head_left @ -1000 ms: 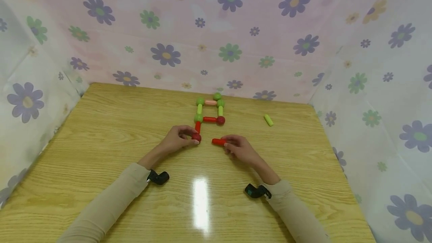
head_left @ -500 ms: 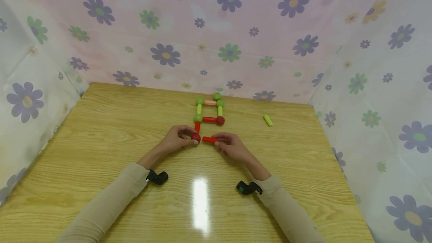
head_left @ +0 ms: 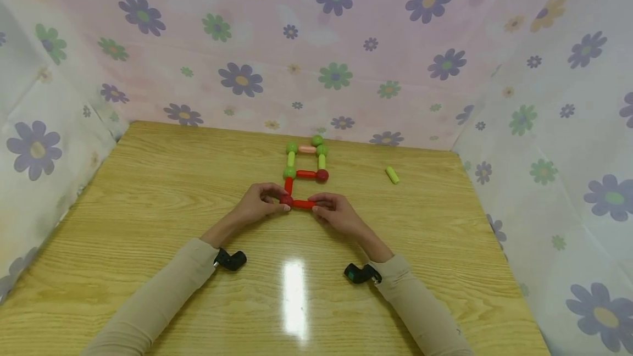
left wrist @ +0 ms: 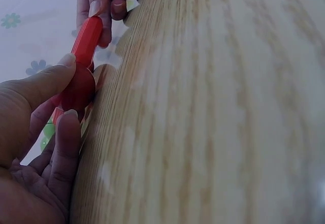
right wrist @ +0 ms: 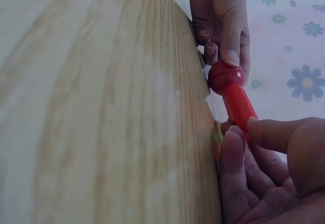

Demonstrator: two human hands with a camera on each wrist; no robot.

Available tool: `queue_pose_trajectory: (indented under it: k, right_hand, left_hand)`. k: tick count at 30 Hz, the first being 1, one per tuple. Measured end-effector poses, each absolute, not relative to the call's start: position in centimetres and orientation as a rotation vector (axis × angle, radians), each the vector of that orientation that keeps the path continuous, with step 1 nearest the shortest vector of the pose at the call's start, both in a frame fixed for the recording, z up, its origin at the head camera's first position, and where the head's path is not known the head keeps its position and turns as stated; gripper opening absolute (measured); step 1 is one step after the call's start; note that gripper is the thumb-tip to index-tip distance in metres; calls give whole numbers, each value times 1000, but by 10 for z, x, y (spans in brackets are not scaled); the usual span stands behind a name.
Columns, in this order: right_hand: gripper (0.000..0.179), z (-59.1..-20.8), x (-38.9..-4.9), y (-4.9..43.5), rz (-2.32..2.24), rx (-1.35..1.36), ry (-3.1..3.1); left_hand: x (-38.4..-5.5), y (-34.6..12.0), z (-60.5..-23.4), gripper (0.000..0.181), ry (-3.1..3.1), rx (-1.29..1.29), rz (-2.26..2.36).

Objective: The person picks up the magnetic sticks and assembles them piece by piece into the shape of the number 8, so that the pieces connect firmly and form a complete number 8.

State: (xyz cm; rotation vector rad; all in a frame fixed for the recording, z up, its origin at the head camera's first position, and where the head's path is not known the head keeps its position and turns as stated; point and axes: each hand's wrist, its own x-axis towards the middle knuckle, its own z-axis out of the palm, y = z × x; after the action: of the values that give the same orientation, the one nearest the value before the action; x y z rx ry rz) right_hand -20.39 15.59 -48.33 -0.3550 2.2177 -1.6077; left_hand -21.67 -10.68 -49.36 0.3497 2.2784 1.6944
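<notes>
My left hand (head_left: 256, 203) pinches a dark red ball (right wrist: 226, 77) between thumb and fingers, low over the wooden table. Between thumb and fingers of my right hand (head_left: 341, 214) is the right end of a red stick (head_left: 303, 204); its left end touches the ball. Another red stick (head_left: 288, 185) runs from that ball up to a green ball (head_left: 289, 172). Beyond lies a square of sticks and balls, with a red stick (head_left: 306, 174) and a second dark red ball (head_left: 322, 175) along its near side.
A pink stick (head_left: 307, 150) forms the far side of the square, with light green sticks at its sides. One extra green ball (head_left: 317, 140) touches its far right corner. A loose light green stick (head_left: 392, 174) lies to the right on the table (head_left: 198, 158).
My right hand has moved left with the red stick, closing the gap until the stick meets the dark red ball. My left hand has stayed nearly in place.
</notes>
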Motion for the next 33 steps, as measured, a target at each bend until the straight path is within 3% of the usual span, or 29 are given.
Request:
queue_pose_trajectory:
  k: [33]
  right_hand:
    - [26,-487,-204,155,-1671,-308,2246]
  left_hand:
    - [-219,-108,-497,32,2281,389,1711]
